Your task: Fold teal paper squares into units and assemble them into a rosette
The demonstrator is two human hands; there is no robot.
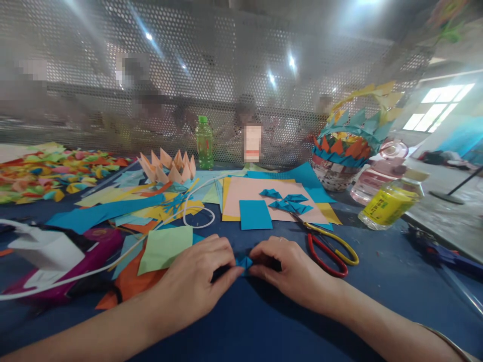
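Both forearms reach in from the bottom edge and meet at the middle of the dark blue worktop [377, 281]. Between them sits a small folded blue paper piece [244, 263], low against the worktop surface. My left hand [196, 279] pinches its left side with curled fingertips, and the right hand [285, 269] closes on its right side the same way, so each hand grips one end of the fold.

Just right of the right hand lie scissors [328, 249] with red and yellow handles, blades pointing away. Beyond the hands rests a pink sheet [256, 193] on yellow paper, carrying several finished blue folded pieces [289, 201] and a flat blue square [255, 214] at its near edge. A light green square [166, 246] lies left of the left hand, over orange paper. Farther back stand a green bottle [204, 142], an orange paper crown [168, 168] and a paper basket [341, 151]. A yellow-labelled jar [390, 203] lies on its side at the right.
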